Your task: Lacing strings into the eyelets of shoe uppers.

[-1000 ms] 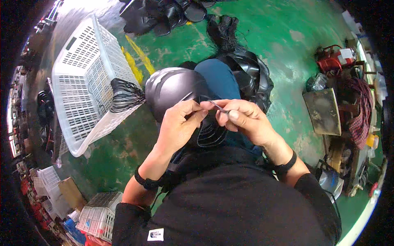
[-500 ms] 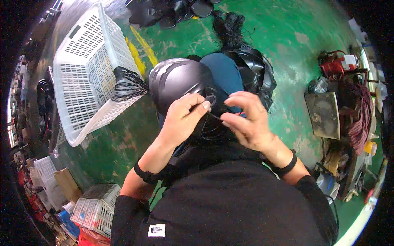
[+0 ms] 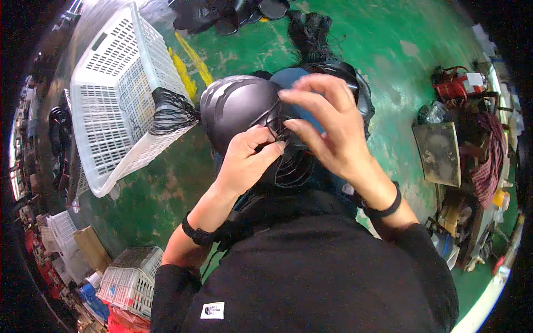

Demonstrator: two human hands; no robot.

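Note:
My left hand (image 3: 247, 158) pinches a thin black cord (image 3: 293, 178) between thumb and fingers, beside a dark, rounded, glossy shell (image 3: 236, 108) in my lap. Loops of the cord hang under the fingertips. My right hand (image 3: 341, 130) is raised just to the right, thumb and fingers apart and slightly blurred, with nothing visible gripped. It hovers over blue cloth (image 3: 288, 76) on my leg. More black shells (image 3: 340, 69) lie beyond it, partly hidden by the hand.
A white slotted basket (image 3: 100, 122) stands at left, a bundle of black cords (image 3: 172, 114) draped over its rim. Another cord bundle (image 3: 309, 36) lies ahead on the green floor. Black pieces (image 3: 230, 14) lie farther off. At right are a board (image 3: 437, 154) and a red toolbox-like object (image 3: 451, 86).
My right hand has moved up and its fingers have spread away from the cord. My left hand stays near the same spot, still pinching. The cord loops have shifted.

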